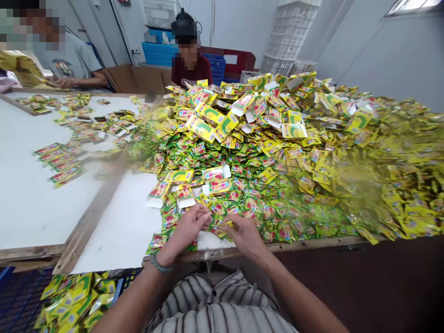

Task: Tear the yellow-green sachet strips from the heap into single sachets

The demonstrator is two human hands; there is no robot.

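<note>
My right hand (245, 236) pinches a small yellow-green sachet (225, 224) between thumb and fingers, just over the table's front edge. Close by on the left, my left hand (190, 226) has its fingers curled together; what they hold, if anything, I cannot make out. Green sachets printed with red fruit (248, 203) lie spread around and beyond both hands. Just past my left hand lie several yellow cartons, among them one with an open white flap (218, 186) and another (179, 176) beside it.
A tall heap of yellow cartons (208, 121) and sachets (409, 185) fills the table's middle and right. A wooden strip (100, 208) divides the white tabletop. Flat packs (58, 162) lie left. Below stands a crate of cartons (76, 300). Two people (191, 69) are across the table.
</note>
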